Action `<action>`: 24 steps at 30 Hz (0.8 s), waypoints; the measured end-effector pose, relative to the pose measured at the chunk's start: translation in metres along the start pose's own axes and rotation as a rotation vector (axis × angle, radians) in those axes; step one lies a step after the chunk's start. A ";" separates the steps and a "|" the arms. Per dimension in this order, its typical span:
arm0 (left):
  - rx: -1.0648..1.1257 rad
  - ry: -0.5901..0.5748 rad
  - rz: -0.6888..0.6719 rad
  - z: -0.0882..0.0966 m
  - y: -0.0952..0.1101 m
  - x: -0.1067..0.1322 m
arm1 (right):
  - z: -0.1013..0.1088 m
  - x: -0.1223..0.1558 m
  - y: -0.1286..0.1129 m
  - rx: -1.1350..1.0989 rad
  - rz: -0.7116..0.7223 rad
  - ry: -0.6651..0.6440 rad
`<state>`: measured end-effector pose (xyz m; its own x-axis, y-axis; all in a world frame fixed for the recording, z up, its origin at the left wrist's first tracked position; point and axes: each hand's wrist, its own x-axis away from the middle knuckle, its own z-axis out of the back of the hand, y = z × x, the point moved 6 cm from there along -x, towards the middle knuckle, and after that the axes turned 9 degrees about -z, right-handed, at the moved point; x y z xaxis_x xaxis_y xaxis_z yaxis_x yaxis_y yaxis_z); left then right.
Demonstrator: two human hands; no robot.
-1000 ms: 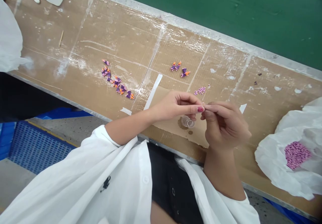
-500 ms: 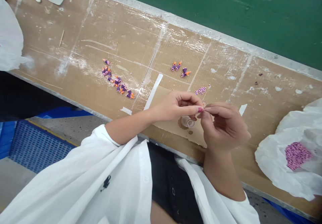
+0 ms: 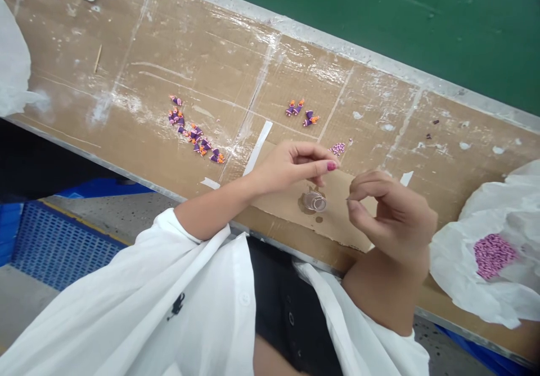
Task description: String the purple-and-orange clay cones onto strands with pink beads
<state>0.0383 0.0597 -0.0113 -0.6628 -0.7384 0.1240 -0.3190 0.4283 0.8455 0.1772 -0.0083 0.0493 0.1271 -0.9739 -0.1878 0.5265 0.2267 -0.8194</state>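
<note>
My left hand (image 3: 293, 165) is closed in a pinch, thumb against forefinger, above a piece of cardboard (image 3: 337, 224). What the pinch holds, if anything, is too small to make out. To its right, my right hand (image 3: 390, 215) also has thumb and forefinger drawn together; a tiny speck shows at the tips, but I cannot name it. Below and between the hands a small clear glass jar (image 3: 315, 200) stands on the cardboard beside wet spots. Just beyond my left fingertips lies a little pile of pink-purple pieces (image 3: 338, 148).
Several purple and orange figurines (image 3: 196, 134) lie in a row at left, and 3 more figurines (image 3: 310, 118) lie farther back. White wrapping (image 3: 451, 269) at right holds a heap of pink-purple pieces (image 3: 493, 256). A thin wooden stick (image 3: 98, 59) lies far left.
My hands, whose fingertips met before, are now apart. The right hand has moved right and the left slightly left and away from me. The glass jar now shows more fully.
</note>
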 end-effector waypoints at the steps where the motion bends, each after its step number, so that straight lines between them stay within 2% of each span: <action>1: 0.013 0.034 -0.023 0.003 0.000 -0.001 | -0.002 0.000 -0.001 0.079 0.001 -0.070; 3: 0.038 0.068 -0.057 0.007 0.000 -0.002 | -0.008 0.003 -0.002 0.220 0.016 -0.186; 6: 0.060 0.109 -0.090 0.011 -0.001 -0.002 | -0.017 0.008 -0.001 0.319 0.033 -0.291; 11: 0.079 0.191 -0.029 0.015 -0.006 -0.001 | -0.024 0.016 0.006 0.451 0.002 -0.297; 16: 0.203 0.225 0.037 0.013 -0.008 -0.001 | -0.025 0.016 0.005 0.454 0.011 -0.329; 18: 0.247 0.212 0.051 0.010 -0.008 0.000 | -0.021 0.013 -0.002 0.411 0.025 -0.284; 20: 0.285 0.179 0.068 0.006 -0.008 0.001 | -0.015 0.009 -0.010 0.328 0.032 -0.186; 24: 0.358 0.095 0.152 -0.006 -0.013 0.005 | -0.004 0.008 -0.018 0.145 0.028 0.162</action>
<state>0.0429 0.0480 -0.0186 -0.6609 -0.6900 0.2953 -0.4491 0.6788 0.5810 0.1651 -0.0198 0.0602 0.0126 -0.9528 -0.3034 0.6414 0.2405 -0.7285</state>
